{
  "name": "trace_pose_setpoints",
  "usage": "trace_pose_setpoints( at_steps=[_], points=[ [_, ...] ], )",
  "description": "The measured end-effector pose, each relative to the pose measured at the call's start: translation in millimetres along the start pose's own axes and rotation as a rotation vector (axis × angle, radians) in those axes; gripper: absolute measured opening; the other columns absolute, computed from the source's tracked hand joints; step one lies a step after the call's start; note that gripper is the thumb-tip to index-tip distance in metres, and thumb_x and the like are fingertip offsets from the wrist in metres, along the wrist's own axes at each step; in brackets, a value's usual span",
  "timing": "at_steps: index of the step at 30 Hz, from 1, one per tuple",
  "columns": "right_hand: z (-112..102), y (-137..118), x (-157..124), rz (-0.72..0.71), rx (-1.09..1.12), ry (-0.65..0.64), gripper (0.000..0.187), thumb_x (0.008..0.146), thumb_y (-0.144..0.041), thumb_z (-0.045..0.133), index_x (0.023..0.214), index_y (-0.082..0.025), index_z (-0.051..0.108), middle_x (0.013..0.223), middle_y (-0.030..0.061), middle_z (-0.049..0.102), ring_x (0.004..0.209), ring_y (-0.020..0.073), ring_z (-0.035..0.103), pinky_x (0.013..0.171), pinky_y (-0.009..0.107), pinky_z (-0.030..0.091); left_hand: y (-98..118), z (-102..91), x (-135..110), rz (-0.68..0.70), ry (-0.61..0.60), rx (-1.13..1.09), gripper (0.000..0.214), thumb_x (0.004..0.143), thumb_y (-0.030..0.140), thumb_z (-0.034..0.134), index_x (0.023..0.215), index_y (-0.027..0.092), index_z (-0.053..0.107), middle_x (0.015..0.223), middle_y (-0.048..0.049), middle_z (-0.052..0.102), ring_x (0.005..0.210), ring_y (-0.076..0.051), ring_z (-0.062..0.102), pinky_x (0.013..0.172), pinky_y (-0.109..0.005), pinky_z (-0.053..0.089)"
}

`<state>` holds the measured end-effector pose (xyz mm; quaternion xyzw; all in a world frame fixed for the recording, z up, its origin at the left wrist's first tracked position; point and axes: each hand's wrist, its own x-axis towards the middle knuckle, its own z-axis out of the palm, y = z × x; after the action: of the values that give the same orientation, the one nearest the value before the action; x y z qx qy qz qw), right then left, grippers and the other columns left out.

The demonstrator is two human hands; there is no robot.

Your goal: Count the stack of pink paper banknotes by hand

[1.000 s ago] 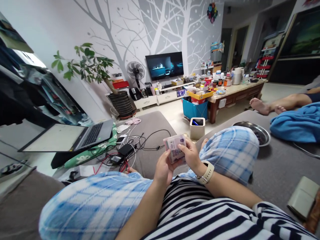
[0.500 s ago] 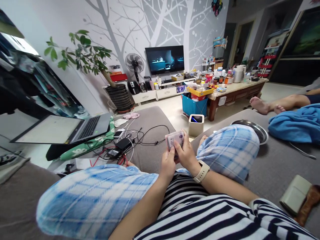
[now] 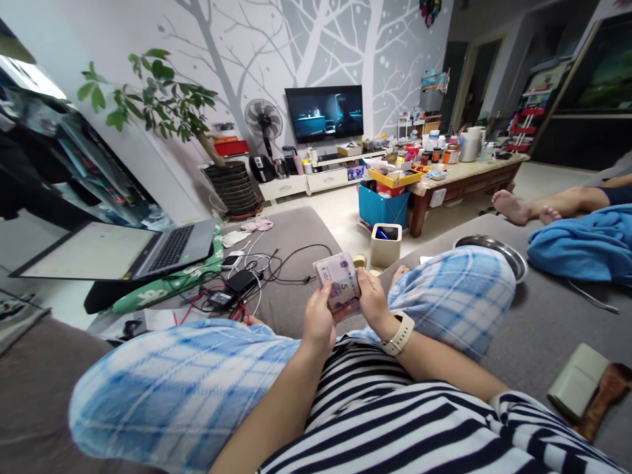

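Right thumb has slid off the face to the edge: bare left hand [image 3: 319, 320] and bare right hand [image 3: 374, 299] clamp the pale-purple rectangular paper banknotes [image 3: 338, 280] between them, printing now more exposed.

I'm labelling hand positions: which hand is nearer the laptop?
Left. The left hand, on the left edge of the banknotes, is to the laptop's right; the right hand, at the banknotes' right edge, is farther right.
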<state>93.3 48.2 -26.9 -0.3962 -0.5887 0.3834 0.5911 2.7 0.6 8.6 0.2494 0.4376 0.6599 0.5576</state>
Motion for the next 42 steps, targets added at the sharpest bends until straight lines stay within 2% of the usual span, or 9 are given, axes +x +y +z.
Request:
trace_pose_setpoints(
  at_steps=[5, 10, 14, 21, 28, 32, 35, 38, 42],
  points=[
    [1, -5, -6, -0.014, 0.023, 0.137, 0.040, 0.089, -0.046, 0.032, 0.072, -0.017, 0.053, 0.065, 0.0010, 0.052, 0.059, 0.0128, 0.045, 0.054, 0.024, 0.037, 2, 0.5, -1, -0.041, -0.019, 0.005, 0.027, 0.079, 0.030, 0.056, 0.098, 0.012, 0.060, 0.081, -0.0087, 0.067, 0.063, -0.017, 0.064, 0.045, -0.026, 0.051],
    [2, -15, -13, -0.097, -0.049, 0.127, 0.036, 0.091, -0.040, 0.032, 0.076, -0.017, 0.055, 0.069, 0.0014, 0.053, 0.064, 0.0134, 0.047, 0.058, 0.025, 0.036, 8, 0.7, -2, -0.079, -0.017, 0.001, 0.024, 0.080, 0.028, 0.054, 0.094, 0.009, 0.060, 0.080, -0.0104, 0.068, 0.063, -0.018, 0.064, 0.047, -0.027, 0.052],
    [1, -16, -14, -0.131, -0.052, 0.107, 0.033, 0.091, -0.038, 0.034, 0.079, -0.017, 0.057, 0.074, 0.0026, 0.055, 0.068, 0.0142, 0.048, 0.063, 0.026, 0.037, 9, 0.0, -2, -0.032, 0.034, 0.003, 0.022, 0.078, 0.027, 0.055, 0.091, 0.010, 0.060, 0.078, -0.0084, 0.067, 0.063, -0.017, 0.064, 0.048, -0.027, 0.052],
    [-4, -17, -1, -0.025, 0.229, 0.029, 0.034, 0.086, -0.046, 0.041, 0.084, -0.017, 0.059, 0.073, 0.0015, 0.055, 0.064, 0.0132, 0.047, 0.057, 0.024, 0.038, 3, -0.5, -1, 0.029, -0.032, 0.082, 0.024, 0.075, 0.031, 0.058, 0.088, 0.011, 0.063, 0.078, -0.0081, 0.067, 0.070, -0.019, 0.064, 0.053, -0.028, 0.052],
    [-14, -20, 7, 0.009, 0.257, 0.039, 0.030, 0.081, -0.042, 0.049, 0.072, -0.015, 0.059, 0.066, 0.0002, 0.052, 0.059, 0.0108, 0.040, 0.052, 0.022, 0.034, -1, -0.6, -2, -0.040, -0.145, 0.206, 0.030, 0.068, 0.032, 0.066, 0.089, 0.011, 0.064, 0.079, -0.0084, 0.067, 0.069, -0.019, 0.063, 0.056, -0.029, 0.053],
    [-15, -21, 4, 0.000, 0.305, 0.050, 0.027, 0.081, -0.040, 0.051, 0.074, -0.016, 0.060, 0.066, -0.0005, 0.052, 0.059, 0.0108, 0.040, 0.053, 0.022, 0.033, 10, -3.3, -3, -0.123, -0.209, 0.116, 0.026, 0.070, 0.027, 0.065, 0.091, 0.012, 0.064, 0.082, -0.0075, 0.067, 0.072, -0.018, 0.062, 0.058, -0.028, 0.053],
    [-14, -23, 2, 0.019, 0.341, 0.018, 0.027, 0.081, -0.040, 0.050, 0.075, -0.016, 0.059, 0.067, -0.0002, 0.052, 0.060, 0.0113, 0.040, 0.055, 0.023, 0.034, 14, -3.9, -4, -0.189, -0.231, 0.002, 0.027, 0.075, 0.030, 0.060, 0.097, 0.013, 0.063, 0.088, -0.0080, 0.067, 0.077, -0.019, 0.063, 0.062, -0.031, 0.054],
    [-12, -24, 0, 0.039, 0.378, 0.009, 0.024, 0.080, -0.039, 0.051, 0.073, -0.017, 0.058, 0.069, 0.0000, 0.051, 0.062, 0.0119, 0.041, 0.057, 0.023, 0.035, 13, -2.6, -5, -0.221, -0.243, -0.014, 0.031, 0.078, 0.033, 0.057, 0.102, 0.014, 0.061, 0.092, -0.0095, 0.067, 0.081, -0.022, 0.063, 0.066, -0.038, 0.054],
    [-12, -21, 1, 0.063, 0.425, 0.016, 0.020, 0.078, -0.035, 0.053, 0.071, -0.017, 0.058, 0.068, -0.0005, 0.048, 0.063, 0.0119, 0.040, 0.057, 0.022, 0.034, 7, -1.3, -5, -0.209, -0.258, 0.022, 0.035, 0.081, 0.038, 0.053, 0.103, 0.012, 0.061, 0.095, -0.0124, 0.067, 0.083, -0.024, 0.063, 0.067, -0.039, 0.054]
  ],
)
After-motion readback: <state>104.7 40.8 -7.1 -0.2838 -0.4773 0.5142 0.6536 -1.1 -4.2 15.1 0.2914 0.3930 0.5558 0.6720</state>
